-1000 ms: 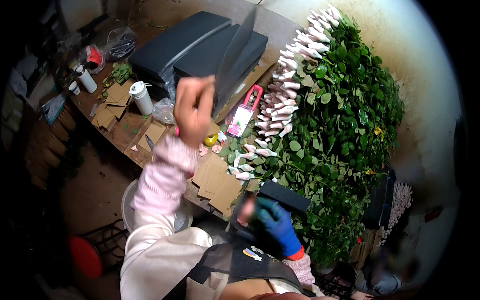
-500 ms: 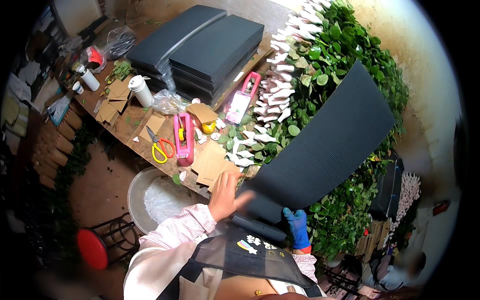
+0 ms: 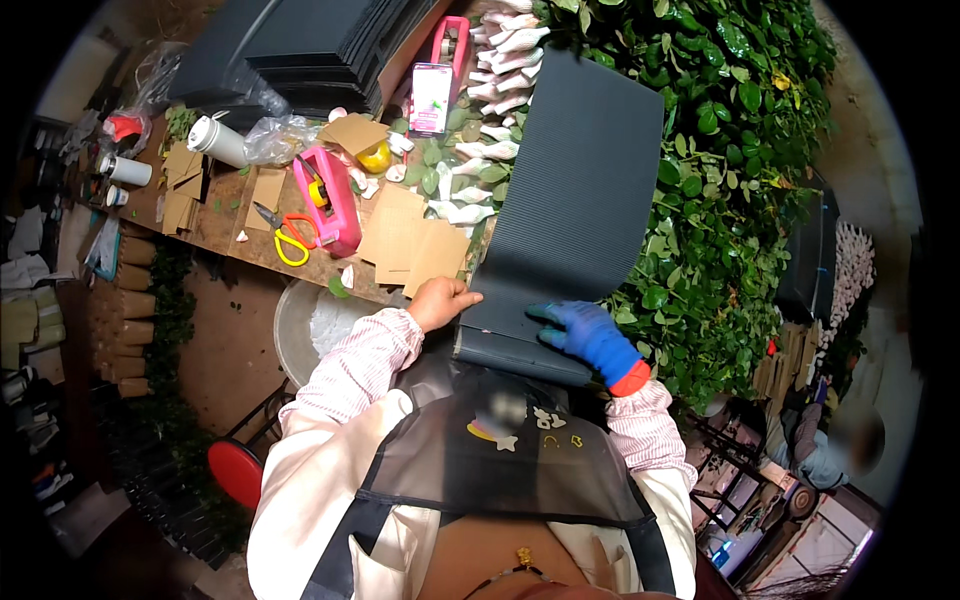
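A long black corrugated sheet [image 3: 585, 170] lies over the right part of the workbench, its far end against the leafy stems. Toward my body its near end is folded into a narrow flap [image 3: 515, 352]. My left hand [image 3: 440, 303], bare, is closed at the sheet's left edge, thumb and finger on the rim. In a blue glove with an orange cuff, my right hand [image 3: 592, 338] rests on the sheet near the fold, fingers stretched out to the left. Brown cardboard pieces [image 3: 430, 250] are just beyond my left hand.
White-wrapped flower heads [image 3: 500, 60] line up beside a mass of green leaves [image 3: 735, 200]. Left of them are a pink tape dispenser [image 3: 330, 205], scissors [image 3: 292, 240], a phone [image 3: 431, 98], a white bottle [image 3: 217, 141] and stacked black sheets [image 3: 320, 45]. A bin [image 3: 300, 325] stands below the bench.
My view has shifted. The sheet, raised and tilted to the right before, now lies flatter and straighter ahead. My right hand has moved onto its surface, and my left hand has closed at its edge.
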Demonstrator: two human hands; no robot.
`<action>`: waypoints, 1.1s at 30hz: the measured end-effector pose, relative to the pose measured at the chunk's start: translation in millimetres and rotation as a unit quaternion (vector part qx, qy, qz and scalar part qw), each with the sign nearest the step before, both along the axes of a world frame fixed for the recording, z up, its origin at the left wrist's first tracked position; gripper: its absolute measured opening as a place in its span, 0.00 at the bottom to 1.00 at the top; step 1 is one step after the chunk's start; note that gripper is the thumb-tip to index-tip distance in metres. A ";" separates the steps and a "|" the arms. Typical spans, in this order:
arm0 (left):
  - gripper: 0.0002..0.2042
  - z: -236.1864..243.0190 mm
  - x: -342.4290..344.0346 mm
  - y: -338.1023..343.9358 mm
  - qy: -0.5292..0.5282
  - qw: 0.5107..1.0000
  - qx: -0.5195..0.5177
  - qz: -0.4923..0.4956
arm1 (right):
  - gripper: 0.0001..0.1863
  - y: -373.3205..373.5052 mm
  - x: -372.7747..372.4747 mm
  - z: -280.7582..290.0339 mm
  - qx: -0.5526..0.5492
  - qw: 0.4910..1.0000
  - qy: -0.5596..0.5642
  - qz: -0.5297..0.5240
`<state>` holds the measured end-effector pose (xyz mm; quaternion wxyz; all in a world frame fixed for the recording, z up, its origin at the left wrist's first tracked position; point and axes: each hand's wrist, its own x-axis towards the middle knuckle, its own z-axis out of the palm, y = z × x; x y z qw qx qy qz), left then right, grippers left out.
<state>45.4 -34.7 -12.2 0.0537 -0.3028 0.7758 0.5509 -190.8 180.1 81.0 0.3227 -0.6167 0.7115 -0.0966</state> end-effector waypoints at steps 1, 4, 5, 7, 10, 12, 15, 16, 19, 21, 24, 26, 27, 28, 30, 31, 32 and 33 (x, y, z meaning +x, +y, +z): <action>0.22 4.9 0.5 -1.0 -0.015 1.000 -0.001 -0.022 | 0.22 -5.9 8.6 -6.5 0.015 1.000 -0.005 0.023; 0.22 14.2 -4.0 -4.9 -0.029 0.970 -0.206 -0.125 | 0.21 -7.6 13.3 -41.0 0.011 0.998 -0.024 0.065; 0.21 16.8 -6.3 -5.9 -0.028 0.934 -0.309 -0.176 | 0.21 -3.8 11.8 -52.6 0.001 0.997 -0.030 0.072; 0.17 52.2 -24.9 -0.4 0.012 0.926 -0.310 -0.212 | 0.20 -9.1 9.7 -46.6 0.019 0.996 -0.033 0.077; 0.20 51.3 -48.7 6.3 0.256 0.844 -0.380 -0.280 | 0.20 -10.1 9.7 -49.9 0.045 0.994 0.004 0.098; 0.27 30.7 -59.7 10.7 0.324 0.784 -0.429 -0.310 | 0.18 -7.0 9.8 -58.9 0.039 0.995 0.016 0.094; 0.37 4.0 -66.0 16.8 0.245 0.799 -0.440 -0.327 | 0.16 0.5 10.5 -61.7 0.010 0.998 -0.011 0.067; 0.38 -0.1 -63.9 17.0 0.245 0.816 -0.409 -0.327 | 0.16 2.5 9.6 -60.5 0.008 0.998 -0.023 0.063; 0.42 -3.6 -63.2 15.8 0.225 0.836 -0.372 -0.335 | 0.17 -6.0 10.6 -26.2 0.019 0.997 -0.006 0.072; 0.43 10.2 -60.3 13.2 0.205 0.833 -0.383 -0.343 | 0.18 -21.1 25.0 18.1 -0.028 0.995 0.055 0.077; 0.39 -6.4 -56.0 16.7 0.223 0.849 -0.354 -0.323 | 0.21 -76.0 39.6 86.0 -0.341 0.914 0.208 -0.068; 0.37 -10.9 -59.1 17.1 0.268 0.821 -0.399 -0.307 | 0.24 -89.5 33.7 38.7 -0.210 0.950 0.200 -0.115; 0.36 -10.7 -60.3 16.5 0.291 0.806 -0.420 -0.298 | 0.26 -93.9 30.3 20.1 -0.143 0.961 0.193 -0.138; 0.36 -6.0 -61.7 14.1 0.304 0.814 -0.398 -0.295 | 0.27 -99.2 27.1 17.9 -0.101 0.967 0.188 -0.140; 0.36 -8.5 -61.4 14.2 0.300 0.817 -0.398 -0.291 | 0.29 -106.5 23.6 19.9 -0.016 0.973 0.179 -0.144; 0.36 -12.3 -60.0 15.7 0.298 0.819 -0.397 -0.288 | 0.28 -104.6 24.7 24.9 -0.099 0.973 0.165 -0.129; 0.36 -19.4 -56.8 18.3 0.270 0.830 -0.379 -0.306 | 0.28 -97.9 28.3 32.8 -0.182 0.965 0.149 -0.113; 0.36 -25.1 -56.5 17.7 0.243 0.840 -0.364 -0.321 | 0.28 -94.2 31.5 43.5 -0.266 0.950 0.134 -0.092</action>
